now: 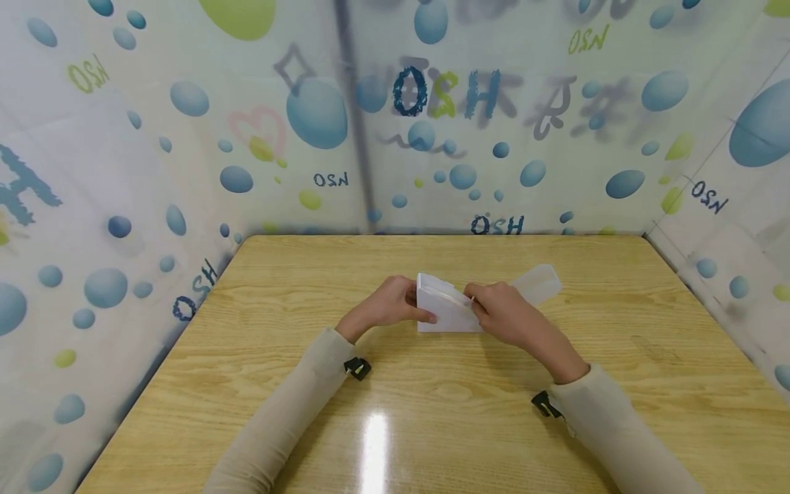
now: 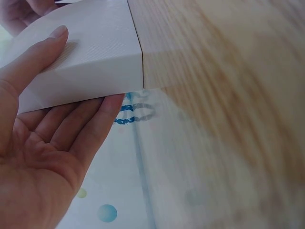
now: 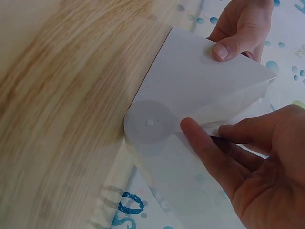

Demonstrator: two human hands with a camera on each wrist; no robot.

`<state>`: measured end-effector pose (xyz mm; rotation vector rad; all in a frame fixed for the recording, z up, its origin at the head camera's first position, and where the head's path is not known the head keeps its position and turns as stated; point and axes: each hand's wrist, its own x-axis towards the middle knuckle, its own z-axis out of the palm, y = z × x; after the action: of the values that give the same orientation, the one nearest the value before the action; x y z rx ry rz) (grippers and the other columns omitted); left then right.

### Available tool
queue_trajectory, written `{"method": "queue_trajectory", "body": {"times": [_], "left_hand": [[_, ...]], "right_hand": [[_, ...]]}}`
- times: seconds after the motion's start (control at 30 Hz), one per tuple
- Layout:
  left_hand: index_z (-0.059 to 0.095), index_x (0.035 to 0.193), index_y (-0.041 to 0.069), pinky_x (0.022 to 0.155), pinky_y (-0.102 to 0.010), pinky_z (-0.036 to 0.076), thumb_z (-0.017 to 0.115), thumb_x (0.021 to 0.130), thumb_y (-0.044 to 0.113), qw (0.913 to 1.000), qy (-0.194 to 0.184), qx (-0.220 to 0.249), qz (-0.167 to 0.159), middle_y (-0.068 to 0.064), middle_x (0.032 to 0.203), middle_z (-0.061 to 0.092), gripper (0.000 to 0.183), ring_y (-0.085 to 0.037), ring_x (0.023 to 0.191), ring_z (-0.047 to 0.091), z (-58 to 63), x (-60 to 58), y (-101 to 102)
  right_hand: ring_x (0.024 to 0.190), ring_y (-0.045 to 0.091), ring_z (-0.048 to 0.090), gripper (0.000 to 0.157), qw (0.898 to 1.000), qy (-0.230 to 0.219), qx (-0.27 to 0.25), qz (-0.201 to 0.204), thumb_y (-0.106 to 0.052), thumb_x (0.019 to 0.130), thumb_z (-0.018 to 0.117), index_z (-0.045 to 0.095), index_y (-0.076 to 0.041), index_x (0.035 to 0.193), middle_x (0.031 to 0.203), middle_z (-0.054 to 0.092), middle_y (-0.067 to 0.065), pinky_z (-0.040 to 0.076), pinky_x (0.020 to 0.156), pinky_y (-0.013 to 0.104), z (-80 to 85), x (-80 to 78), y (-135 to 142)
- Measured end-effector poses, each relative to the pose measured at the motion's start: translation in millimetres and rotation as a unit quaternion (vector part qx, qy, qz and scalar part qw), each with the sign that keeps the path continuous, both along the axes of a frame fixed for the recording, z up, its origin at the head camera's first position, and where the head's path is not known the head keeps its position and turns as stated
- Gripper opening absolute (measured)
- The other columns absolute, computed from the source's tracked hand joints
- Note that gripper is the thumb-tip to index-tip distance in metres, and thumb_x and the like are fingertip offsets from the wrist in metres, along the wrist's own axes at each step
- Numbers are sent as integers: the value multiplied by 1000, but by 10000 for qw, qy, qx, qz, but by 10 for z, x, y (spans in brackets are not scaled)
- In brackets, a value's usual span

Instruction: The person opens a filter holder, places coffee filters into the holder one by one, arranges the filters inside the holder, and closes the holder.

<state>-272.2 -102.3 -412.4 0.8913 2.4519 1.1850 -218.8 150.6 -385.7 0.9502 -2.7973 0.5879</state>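
Observation:
A white box-like case (image 1: 447, 317) stands on its long edge on the wooden table, its textured face towards me. My left hand (image 1: 391, 302) grips its left end, the thumb on the front face and the fingers behind, as the left wrist view also shows. At the upper right edge, my right hand (image 1: 507, 312) pinches the rim between thumb and fingers. A translucent flap (image 1: 540, 283) sticks out at the right end, past that hand. In the right wrist view a round greyish patch (image 3: 150, 122) marks the corner by the flap. The inside of the case is hidden.
The wooden table (image 1: 308, 425) extends around the case, with a bright light reflection near its front. A printed curtain (image 1: 382, 158) with blue and green dots hangs behind and on both sides. Dark clips (image 1: 358, 368) sit at both sleeve cuffs.

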Motion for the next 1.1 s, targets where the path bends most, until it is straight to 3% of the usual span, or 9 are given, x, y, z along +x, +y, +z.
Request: {"method": "queue_trajectory", "body": {"times": [0.33,0.6,0.83,1.1], "left_hand": [[74,117,9,76,-27,60,85,87,21,10000,29,-76,44,-6,105,79,33,-10,87,74,-6,-7,5],[75,115,10,75,-27,60,85,87,23,9999,33,-110,37,-5,102,80,32,-10,85,74,-9,-9,5],[76,114,10,75,-27,60,85,87,23,10000,43,-79,33,-5,102,80,31,-10,85,74,-12,-12,3],[76,113,10,73,-27,59,85,88,23,9999,33,-108,23,-5,101,80,30,-10,83,74,-12,-7,-3]], "right_hand": [[64,8,59,20,9998,-157,145,1,2,100,56,73,0,109,94,78,15,50,61,27,-18,-7,-17],[65,8,57,19,9988,-435,239,33,0,102,54,73,-1,108,93,77,13,49,63,27,-39,-10,-16],[70,10,63,18,9981,-526,333,25,-1,103,54,72,-2,107,94,77,13,53,66,30,-39,-9,-26],[67,9,59,18,9972,-620,408,4,-3,103,56,73,-3,109,92,76,11,49,64,28,-30,6,-21]]}}
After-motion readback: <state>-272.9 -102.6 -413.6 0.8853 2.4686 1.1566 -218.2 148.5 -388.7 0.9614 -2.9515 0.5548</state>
